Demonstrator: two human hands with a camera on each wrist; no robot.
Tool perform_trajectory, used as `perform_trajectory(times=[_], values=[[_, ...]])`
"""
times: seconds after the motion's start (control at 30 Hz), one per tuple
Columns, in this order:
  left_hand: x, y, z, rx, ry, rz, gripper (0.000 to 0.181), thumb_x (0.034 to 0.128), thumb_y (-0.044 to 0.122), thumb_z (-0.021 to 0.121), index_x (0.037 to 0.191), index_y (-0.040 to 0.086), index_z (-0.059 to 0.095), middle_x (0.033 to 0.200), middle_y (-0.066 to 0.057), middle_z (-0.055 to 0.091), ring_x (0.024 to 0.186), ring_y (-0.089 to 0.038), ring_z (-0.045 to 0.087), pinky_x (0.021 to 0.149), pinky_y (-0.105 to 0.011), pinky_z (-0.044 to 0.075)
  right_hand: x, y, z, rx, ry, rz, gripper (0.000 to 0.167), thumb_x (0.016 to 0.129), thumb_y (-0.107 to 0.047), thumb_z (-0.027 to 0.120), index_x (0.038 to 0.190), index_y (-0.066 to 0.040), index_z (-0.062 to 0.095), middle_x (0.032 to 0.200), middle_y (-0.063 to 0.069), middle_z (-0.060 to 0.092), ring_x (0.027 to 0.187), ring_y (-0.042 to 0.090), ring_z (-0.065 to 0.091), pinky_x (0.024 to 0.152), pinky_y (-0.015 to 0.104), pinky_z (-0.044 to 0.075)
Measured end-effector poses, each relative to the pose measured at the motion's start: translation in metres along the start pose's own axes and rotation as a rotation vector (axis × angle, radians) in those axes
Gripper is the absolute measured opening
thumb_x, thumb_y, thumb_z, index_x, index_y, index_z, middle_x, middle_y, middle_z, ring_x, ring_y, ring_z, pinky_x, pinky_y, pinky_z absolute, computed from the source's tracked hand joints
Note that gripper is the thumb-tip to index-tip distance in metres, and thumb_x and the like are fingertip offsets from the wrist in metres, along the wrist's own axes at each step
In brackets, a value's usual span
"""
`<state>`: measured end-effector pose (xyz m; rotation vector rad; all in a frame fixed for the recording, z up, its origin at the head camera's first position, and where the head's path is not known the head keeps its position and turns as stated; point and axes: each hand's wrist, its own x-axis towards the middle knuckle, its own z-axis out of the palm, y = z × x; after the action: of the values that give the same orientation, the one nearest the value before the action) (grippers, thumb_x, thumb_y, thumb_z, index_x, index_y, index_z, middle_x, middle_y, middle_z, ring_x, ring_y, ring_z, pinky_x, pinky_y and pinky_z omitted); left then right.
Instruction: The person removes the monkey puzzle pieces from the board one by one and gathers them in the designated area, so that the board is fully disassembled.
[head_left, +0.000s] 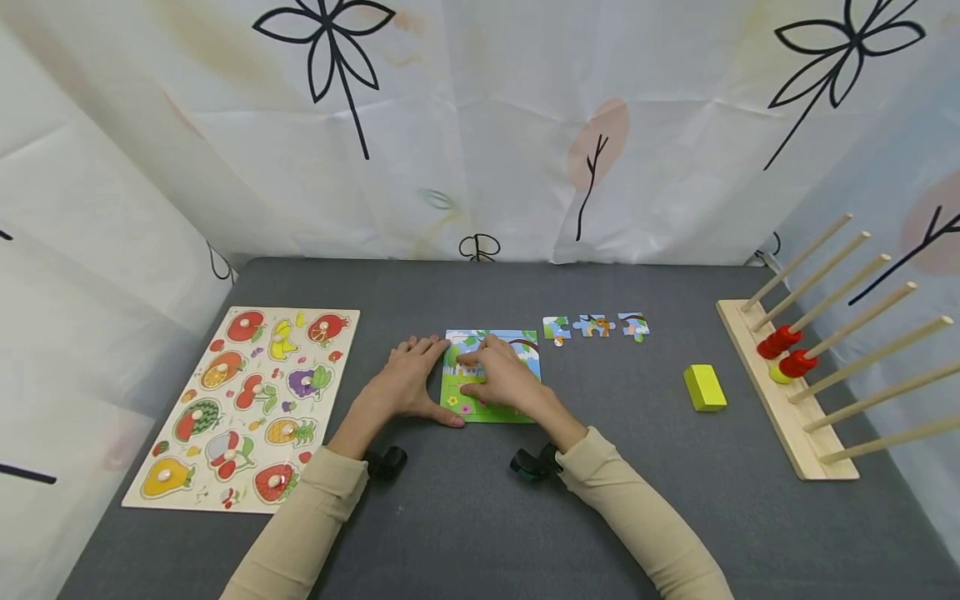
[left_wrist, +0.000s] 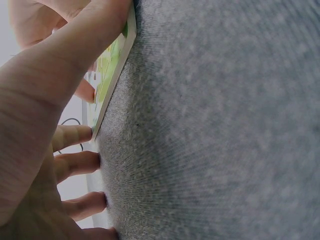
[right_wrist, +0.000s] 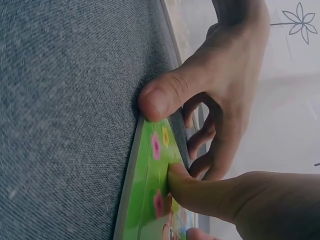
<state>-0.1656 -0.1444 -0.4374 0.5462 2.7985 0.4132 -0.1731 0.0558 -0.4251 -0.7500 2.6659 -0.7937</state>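
Note:
A jigsaw puzzle board (head_left: pixel 453 388) with a green meadow and blue sky lies on the grey table. My left hand (head_left: pixel 408 379) rests at its left side, fingers spread. Its thumb (right_wrist: pixel 160 100) touches the lower left corner in the right wrist view. Over the board is my right hand (head_left: pixel 506 379), thumb and index finger extended and pressing on the picture. Part of the picture is hidden beneath it. Three loose puzzle pieces (head_left: pixel 595 325) lie in a row right of the board.
At the left lies a wooden fruit peg board (head_left: pixel 258 433). To the right are a yellow block (head_left: pixel 704 388) and a wooden rack (head_left: pixel 772 400) with tilted-looking pegs, some carrying red and yellow beads (head_left: pixel 797 363). Patterned white cloth (head_left: pixel 510 167) hangs behind the table.

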Motion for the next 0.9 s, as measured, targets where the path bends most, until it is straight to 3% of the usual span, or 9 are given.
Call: perform_trajectory(times=[0.5, 0.9], values=[[0.0004, 0.0003, 0.0005, 0.001, -0.004, -0.002, 0.129, 0.0628, 0.069, 0.088, 0.16, 0.007, 0.031, 0.165, -0.024, 0.032, 0.152, -0.055, 0.026, 0.12, -0.071, 0.025, 0.0001, -0.0021, 0.0007, -0.017, -0.014, 0.016, 0.044, 0.091, -0.022, 0.08, 0.132, -0.012, 0.069, 0.116, 0.013, 0.06, 0.096, 0.023, 0.048, 0.085, 0.038, 0.041], [0.0005, 0.0003, 0.0006, 0.015, 0.003, -0.002, 0.13, 0.0617, 0.07, 0.088, 0.16, 0.007, 0.032, 0.164, -0.023, 0.034, 0.151, -0.055, 0.028, 0.12, -0.071, 0.027, -0.0022, -0.0032, 0.0014, 0.035, 0.01, 0.027, 0.047, 0.092, -0.02, 0.079, 0.135, -0.01, 0.064, 0.12, 0.013, 0.058, 0.105, 0.028, 0.051, 0.093, 0.045, 0.045]])
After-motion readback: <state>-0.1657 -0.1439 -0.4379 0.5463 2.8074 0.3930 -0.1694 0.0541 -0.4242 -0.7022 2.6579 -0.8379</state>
